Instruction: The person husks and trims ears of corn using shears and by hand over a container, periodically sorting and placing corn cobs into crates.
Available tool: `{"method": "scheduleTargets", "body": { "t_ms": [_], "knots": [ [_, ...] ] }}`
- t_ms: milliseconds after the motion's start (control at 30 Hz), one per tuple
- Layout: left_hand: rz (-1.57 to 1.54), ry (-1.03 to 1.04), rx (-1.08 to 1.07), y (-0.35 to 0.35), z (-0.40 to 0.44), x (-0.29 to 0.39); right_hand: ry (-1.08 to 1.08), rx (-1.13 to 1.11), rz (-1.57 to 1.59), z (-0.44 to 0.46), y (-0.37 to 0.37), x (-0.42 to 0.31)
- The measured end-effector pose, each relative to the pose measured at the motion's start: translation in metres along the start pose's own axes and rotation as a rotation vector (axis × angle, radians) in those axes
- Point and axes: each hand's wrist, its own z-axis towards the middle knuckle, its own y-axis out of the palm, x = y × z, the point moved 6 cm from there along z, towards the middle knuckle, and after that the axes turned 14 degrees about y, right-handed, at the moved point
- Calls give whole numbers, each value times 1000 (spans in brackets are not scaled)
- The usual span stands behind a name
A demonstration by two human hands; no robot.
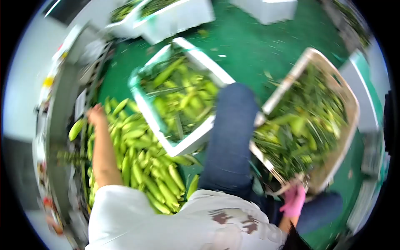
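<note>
My bare left hand (96, 115) reaches out over the left edge of a large pile of green corn ears (139, 154). Just beyond its fingers is a single corn ear (76, 130), seemingly apart from the hand. The fingers are a little blurred but look loosened, with nothing between them. In a pink glove, my right hand (294, 198) is low beside the near end of a pale plastic crate (352, 112) full of leaves and husks (300, 125). Its fingers are curled, and what they hold is too unclear to name.
A white foam box (208, 66) with corn and leaves stands in front of my bent knee (233, 125). More foam boxes (179, 21) are at the far side on the green floor (246, 46). A shelf (64, 96) runs along the left, beside the pile.
</note>
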Motion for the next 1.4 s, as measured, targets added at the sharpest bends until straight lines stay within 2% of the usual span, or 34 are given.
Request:
{"method": "scheduleTargets", "body": {
  "t_ms": [67, 100, 133, 200, 233, 267, 300, 333, 367, 400, 467, 500, 600, 633, 733, 767, 867, 900, 967, 1000, 1067, 1100, 1233, 1333, 1367, 1400],
  "knots": [
    [81, 155, -395, 51, -50, -5, 50, -24, -91, -6, 30, -19],
    [254, 43, -253, 103, -153, 31, 74, -45, -121, 2, 19, -18],
    [265, 169, -482, 133, -197, 14, 91, 30, -80, 11, 6, -13],
    [296, -70, -896, 177, -276, -49, 207, -2, -60, 27, -15, -9],
    [400, -202, -1019, 190, -308, -83, 264, -247, -92, 31, -9, -12],
    [507, -322, -1117, 196, -328, -133, 182, -166, -22, 17, 4, -14],
    [692, -320, -1111, 194, -343, -174, 95, -87, 39, 3, 15, -17],
    [1034, 99, -1225, 207, -354, -188, -9, 160, -27, -4, 24, -23],
    [985, 243, -1176, 211, -371, -205, 38, 41, -107, -2, 17, -27],
    [929, 387, -1118, 218, -387, -217, 32, 40, -111, -3, 18, -27],
    [1100, 290, -1133, 238, -419, -223, 21, 32, -116, -7, 24, -25],
    [1307, 484, -1143, 248, -440, -215, 32, 38, -111, -9, 26, -22],
    [1273, 180, -1158, 269, -475, -235, 62, 35, -106, -5, 32, -20],
    [1280, 235, -1093, 274, -483, -235, 121, 8, -84, -5, 27, -17],
    [1032, 303, -1094, 286, -507, -229, 100, -39, -116, 1, 25, -20],
    [825, 335, -1045, 289, -515, -216, 94, -53, -116, 0, 38, -22],
    [553, -258, -1435, 285, -531, -202, 97, -40, -124, -12, 51, -28],
    [447, -261, -1544, 278, -536, -175, 98, -8, -80, -10, 42, -24],
    [379, 55, -1745, 252, -544, -180, 66, -11, -92, -11, 34, -24],
    [322, 221, -1839, 241, -553, -181, 14, 124, -15, -10, 10, -20],
    [488, 209, -1890, 218, -545, -183, 50, 122, -11, -7, 7, -20],
    [552, 166, -1897, 208, -539, -181, 72, 19, -32, -2, 3, -20],
    [818, -14, -1923, 209, -539, -200, 36, 45, -66, -10, 37, -22],
    [670, -212, -1919, 218, -533, -167, 22, -10, -31, -2, 28, -19],
    [629, -303, -1851, 220, -528, -145, -10, -20, -18, -4, 31, -21],
    [513, -492, -1859, 212, -523, -159, -36, -28, -2, -7, 32, -21]
  ]
}}
